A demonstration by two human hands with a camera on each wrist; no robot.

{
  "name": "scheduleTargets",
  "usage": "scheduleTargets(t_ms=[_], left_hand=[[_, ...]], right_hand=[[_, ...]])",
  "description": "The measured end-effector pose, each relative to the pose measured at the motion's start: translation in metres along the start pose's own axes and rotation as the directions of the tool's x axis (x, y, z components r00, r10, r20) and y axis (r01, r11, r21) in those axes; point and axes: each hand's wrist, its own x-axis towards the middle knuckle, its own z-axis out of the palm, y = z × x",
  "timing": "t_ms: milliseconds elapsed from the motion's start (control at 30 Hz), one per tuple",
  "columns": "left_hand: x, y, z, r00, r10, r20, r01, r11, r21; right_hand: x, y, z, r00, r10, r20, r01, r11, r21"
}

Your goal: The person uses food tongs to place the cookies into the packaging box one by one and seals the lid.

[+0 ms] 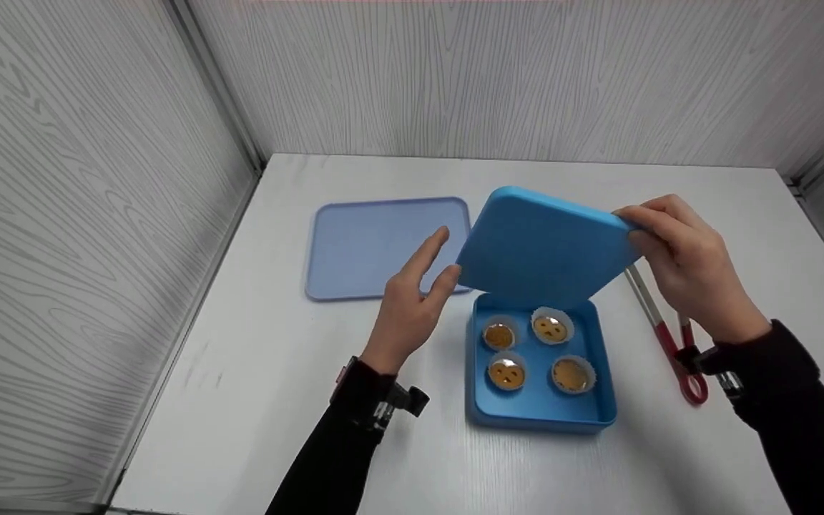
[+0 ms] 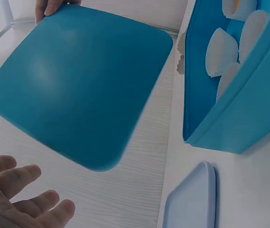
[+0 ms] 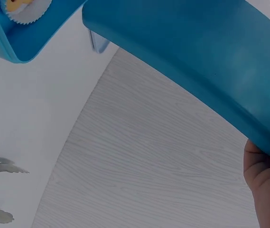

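Observation:
A blue lid is tilted up above the back of a blue box. My right hand pinches the lid at its right corner, thumb on the near face. My left hand is by the lid's left edge with fingers spread; in the left wrist view those fingers are apart from the lid. Inside the box sit several small pastries in white paper cups, among them a pastry at the back right and another pastry at the front right.
A pale blue-violet tray lies flat at the back left, partly behind my left hand. Tongs with red handles lie right of the box, under my right wrist. Wood-grain panels stand behind and beside the white table.

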Motion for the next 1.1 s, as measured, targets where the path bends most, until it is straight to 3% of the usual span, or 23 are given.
scheduleTargets(t_ms=[200, 300, 500, 600, 767, 933, 1100], left_hand=[[0.001, 0.009, 0.008, 0.996, 0.035, 0.079, -0.03, 0.997, -0.067], [0.001, 0.015, 0.01, 0.996, 0.044, 0.084, -0.036, 0.996, -0.087], [-0.002, 0.023, 0.014, 0.998, -0.027, 0.052, 0.033, 0.992, -0.118], [-0.004, 0.024, 0.015, 0.992, -0.103, 0.068, 0.114, 0.976, -0.187], [-0.008, 0.024, 0.019, 0.971, -0.216, 0.107, 0.239, 0.914, -0.328], [-0.01, 0.022, 0.023, 0.959, -0.258, 0.116, 0.283, 0.875, -0.394], [-0.011, 0.019, 0.027, 0.951, -0.29, 0.106, 0.306, 0.84, -0.448]], right_hand=[[-0.003, -0.002, 0.0, 0.996, 0.083, 0.046, -0.086, 0.993, 0.081], [-0.004, -0.003, 0.002, 0.988, 0.141, 0.061, -0.147, 0.983, 0.113], [-0.008, -0.006, 0.006, 0.959, 0.261, 0.109, -0.278, 0.943, 0.183], [-0.01, -0.006, 0.007, 0.936, 0.32, 0.145, -0.346, 0.91, 0.23], [-0.015, -0.004, 0.01, 0.876, 0.446, 0.184, -0.482, 0.821, 0.306], [-0.021, 0.0, 0.015, 0.823, 0.523, 0.219, -0.567, 0.738, 0.366], [-0.032, 0.007, 0.019, 0.8, 0.538, 0.267, -0.6, 0.695, 0.396]])
